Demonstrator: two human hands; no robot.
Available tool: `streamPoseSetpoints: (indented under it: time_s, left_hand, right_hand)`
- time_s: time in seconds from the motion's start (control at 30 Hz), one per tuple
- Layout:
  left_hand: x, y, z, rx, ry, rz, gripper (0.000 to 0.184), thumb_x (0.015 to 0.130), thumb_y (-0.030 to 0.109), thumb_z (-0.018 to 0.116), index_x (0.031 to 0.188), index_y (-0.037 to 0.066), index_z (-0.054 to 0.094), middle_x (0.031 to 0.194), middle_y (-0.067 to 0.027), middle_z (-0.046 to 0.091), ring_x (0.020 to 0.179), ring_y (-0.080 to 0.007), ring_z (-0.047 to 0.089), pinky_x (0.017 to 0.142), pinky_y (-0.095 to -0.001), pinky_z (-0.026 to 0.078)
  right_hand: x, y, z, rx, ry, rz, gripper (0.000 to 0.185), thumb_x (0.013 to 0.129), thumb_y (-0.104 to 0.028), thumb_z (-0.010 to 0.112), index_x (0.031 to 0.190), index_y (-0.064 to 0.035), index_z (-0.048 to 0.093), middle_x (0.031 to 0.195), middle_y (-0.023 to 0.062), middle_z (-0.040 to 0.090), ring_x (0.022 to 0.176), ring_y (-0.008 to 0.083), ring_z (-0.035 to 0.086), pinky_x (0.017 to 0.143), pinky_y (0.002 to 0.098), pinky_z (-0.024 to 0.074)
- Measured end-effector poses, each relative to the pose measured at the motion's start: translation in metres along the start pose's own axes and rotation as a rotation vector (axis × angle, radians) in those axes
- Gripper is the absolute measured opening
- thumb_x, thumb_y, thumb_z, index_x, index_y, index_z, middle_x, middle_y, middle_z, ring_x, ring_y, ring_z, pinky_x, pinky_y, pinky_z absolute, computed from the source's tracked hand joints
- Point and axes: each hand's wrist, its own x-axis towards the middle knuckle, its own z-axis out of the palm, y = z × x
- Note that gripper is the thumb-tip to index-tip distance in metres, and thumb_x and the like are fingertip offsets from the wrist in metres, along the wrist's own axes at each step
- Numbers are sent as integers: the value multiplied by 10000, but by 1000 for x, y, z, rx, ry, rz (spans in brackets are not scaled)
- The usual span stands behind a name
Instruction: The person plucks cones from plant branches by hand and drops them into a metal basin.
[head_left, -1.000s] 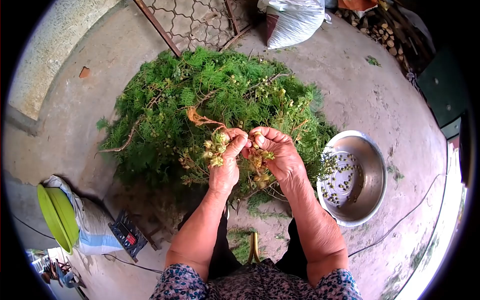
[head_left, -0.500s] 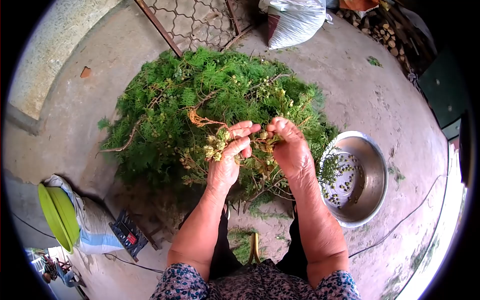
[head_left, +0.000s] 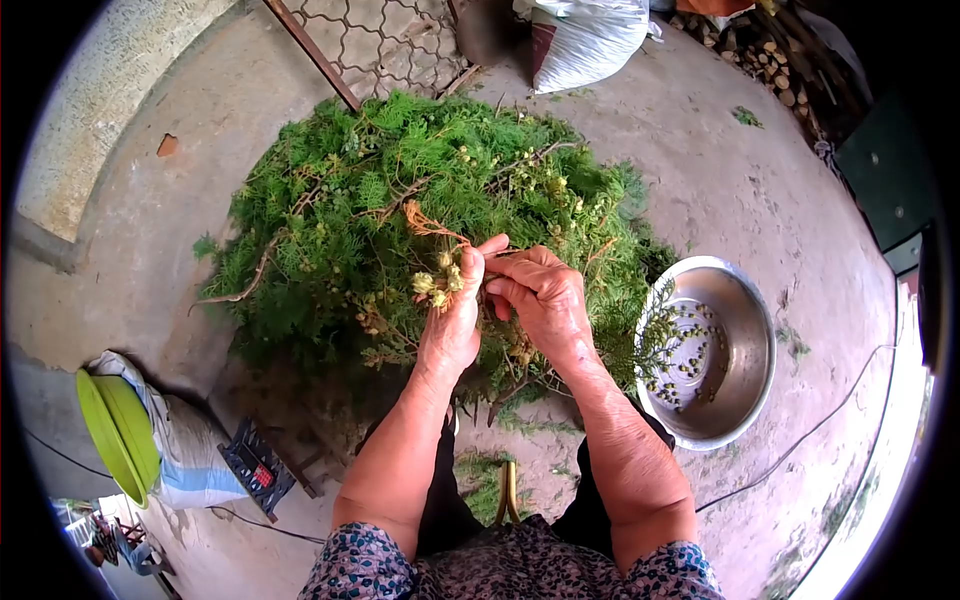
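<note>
My left hand (head_left: 452, 325) is closed on an evergreen sprig, whose pale green, knobbly cones (head_left: 438, 285) stick out on the left side of the thumb. A dry orange-brown tip (head_left: 428, 222) rises above that thumb. Pressed up against the left fingers is my right hand (head_left: 548, 300), curled in a pinch; what lies between its fingertips is hidden. Beneath both hands spreads a big heap of green branches (head_left: 400, 145) bearing more cones. To the right stands a metal basin (head_left: 748, 350) with many small green cones in its bottom, and some foliage overhangs its left rim.
A lime-green tub (head_left: 110, 430) leans by a pale sack (head_left: 195, 460) at lower left, near a dark plastic stool (head_left: 255, 468). A white sack (head_left: 590, 45) stands at the back, with stacked firewood (head_left: 770, 70) to its right. A cable (head_left: 800, 445) crosses the floor.
My right hand has moved left and down, from fingers raised beside the sprig to a pinch against my left hand. The brown tip has shifted slightly right and up.
</note>
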Motion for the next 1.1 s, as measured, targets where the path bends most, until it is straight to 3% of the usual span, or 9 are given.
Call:
streamPoseSetpoints:
  time_s: [0.07, 0.2, 0.33, 0.53, 0.6, 0.73, 0.83, 0.93, 1.1]
  left_hand:
    - [-1, 0, 2, 21, 27, 1, 707, 804, 649, 381, 1181, 67, 520, 939, 3, 545, 687, -83, 416, 565, -218, 340]
    - [1, -2, -2, -47, -40, -57, 640, 857, 589, 349, 1150, 47, 523, 772, 40, 499, 498, -46, 304, 451, -199, 258]
    - [0, -2, -4, -109, -64, -32, 543, 880, 503, 421, 1098, 20, 536, 749, 12, 548, 445, -35, 312, 404, -188, 241]
    - [1, -5, -6, -155, -49, -72, 561, 863, 507, 432, 1078, -4, 518, 796, -22, 537, 428, -35, 303, 397, -188, 248]
    - [3, -7, -10, -219, -21, -77, 507, 870, 475, 455, 1063, 12, 530, 822, -27, 571, 424, -35, 316, 388, -188, 249]
    - [4, -5, -7, -137, 18, 5, 408, 868, 401, 516, 1033, 34, 578, 836, -24, 620, 453, -45, 366, 403, -182, 283]
    - [2, -4, -2, -18, -51, 89, 297, 845, 296, 585, 996, 43, 621, 808, -2, 613, 508, -64, 439, 438, -187, 331]
    - [4, -3, 1, 9, -58, 121, 288, 843, 275, 591, 1026, 54, 611, 794, 1, 608, 505, -63, 439, 451, -188, 344]
    - [5, -7, -3, 124, 45, 96, 378, 865, 164, 553, 1181, -25, 470, 805, -13, 584, 603, -68, 501, 516, -199, 397]
  right_hand:
    - [0, 1, -1, 68, -24, 25, 167, 742, 33, 608, 902, 4, 648, 731, 52, 571, 566, 107, 504, 530, 239, 425]
    - [1, 6, -7, 357, -91, 220, 110, 775, 24, 590, 870, 25, 645, 674, 46, 550, 472, 87, 449, 453, 224, 380]
    - [1, 6, -9, 598, -126, 462, 109, 815, -71, 589, 866, 9, 643, 592, 16, 549, 444, 57, 370, 406, 204, 287]
    - [-1, 7, -11, 683, -149, 521, 212, 809, -209, 621, 829, 1, 629, 541, 3, 512, 426, 64, 347, 398, 211, 256]
    - [0, 6, -16, 980, -71, 510, 217, 833, -213, 601, 779, -4, 616, 507, 0, 476, 401, 70, 336, 376, 211, 220]
    - [3, 2, -18, 896, -1, 472, 246, 841, -251, 589, 804, -8, 590, 527, 8, 474, 421, 80, 380, 391, 211, 255]
    - [7, -9, -15, 980, 141, 602, 235, 841, -254, 571, 851, -19, 577, 567, 22, 504, 446, 87, 414, 414, 207, 301]
    - [6, -1, -20, 989, 64, 551, 211, 835, -237, 593, 810, -28, 586, 555, 15, 517, 439, 78, 420, 404, 204, 296]
    - [1, 1, -16, 546, 44, 303, 206, 831, -223, 609, 756, -31, 617, 485, -26, 461, 415, 51, 372, 386, 205, 263]
